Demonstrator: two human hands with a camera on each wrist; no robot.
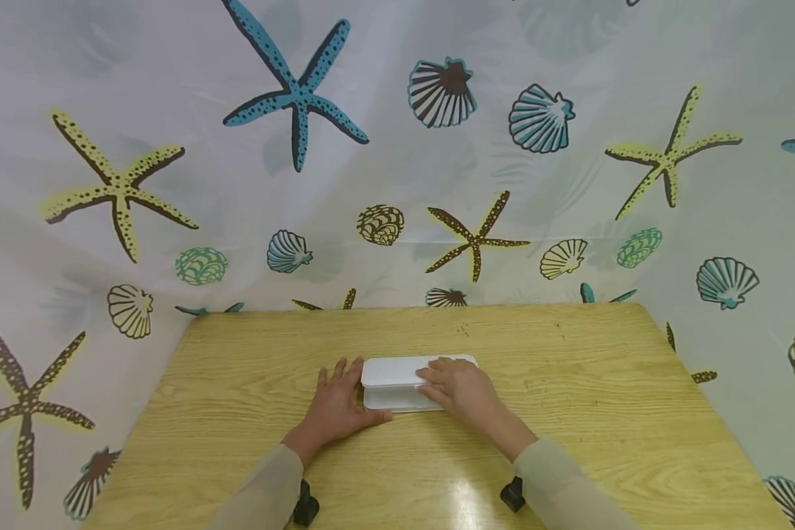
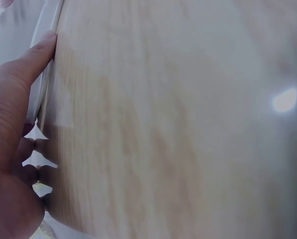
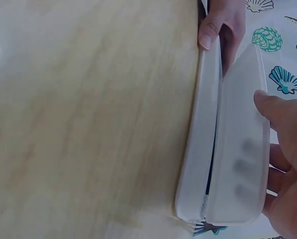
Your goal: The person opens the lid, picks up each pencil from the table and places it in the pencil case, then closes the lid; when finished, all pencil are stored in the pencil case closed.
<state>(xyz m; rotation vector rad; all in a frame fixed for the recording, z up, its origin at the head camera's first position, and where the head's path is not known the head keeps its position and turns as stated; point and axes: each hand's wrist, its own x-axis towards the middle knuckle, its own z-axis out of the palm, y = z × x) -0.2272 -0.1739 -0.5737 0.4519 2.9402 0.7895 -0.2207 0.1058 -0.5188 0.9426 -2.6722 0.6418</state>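
A white oblong case [image 1: 397, 399] with a hinged lid [image 1: 391, 372] lies lengthwise on the wooden table, its lid partly raised on the near side. My left hand [image 1: 336, 407] holds the left end, the thumb along the near bottom edge and the fingers by the end. In the left wrist view that thumb [image 2: 31, 62] lies on the case's rim. My right hand [image 1: 467, 394] pinches the lid toward its right end, fingers on top and thumb at the near edge. From the right wrist, finger shadows show through the pale lid [image 3: 238, 134], beside the base [image 3: 198, 134].
The wood-grain table [image 1: 589, 397] stretches around the case on all sides. A white curtain [image 1: 384, 162] printed with starfish and shells hangs behind it and at both sides. Small black pieces [image 1: 306, 504] show beside the sleeves at the wrists.
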